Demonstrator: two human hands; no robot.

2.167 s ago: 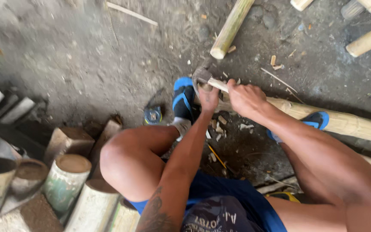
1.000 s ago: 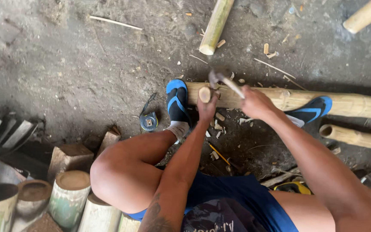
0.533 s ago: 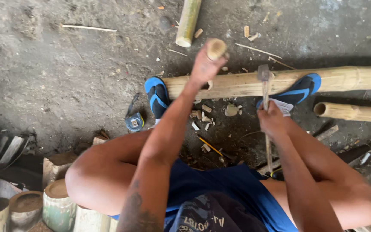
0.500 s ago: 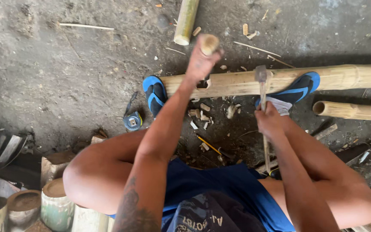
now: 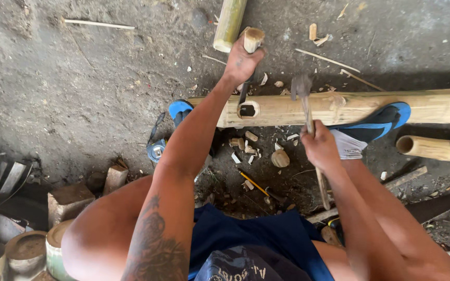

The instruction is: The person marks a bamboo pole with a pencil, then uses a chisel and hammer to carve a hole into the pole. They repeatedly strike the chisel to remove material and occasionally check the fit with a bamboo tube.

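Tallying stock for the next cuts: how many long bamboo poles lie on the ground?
3: the holed pole under the blue sandals, a second pole at right, a greenish pole at top. More may lie out of view.

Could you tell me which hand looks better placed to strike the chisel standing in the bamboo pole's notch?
The right hand, probably: it grips the hammer raised beside the notch. The left hand is occupied holding the chisel upright over the bamboo pole.
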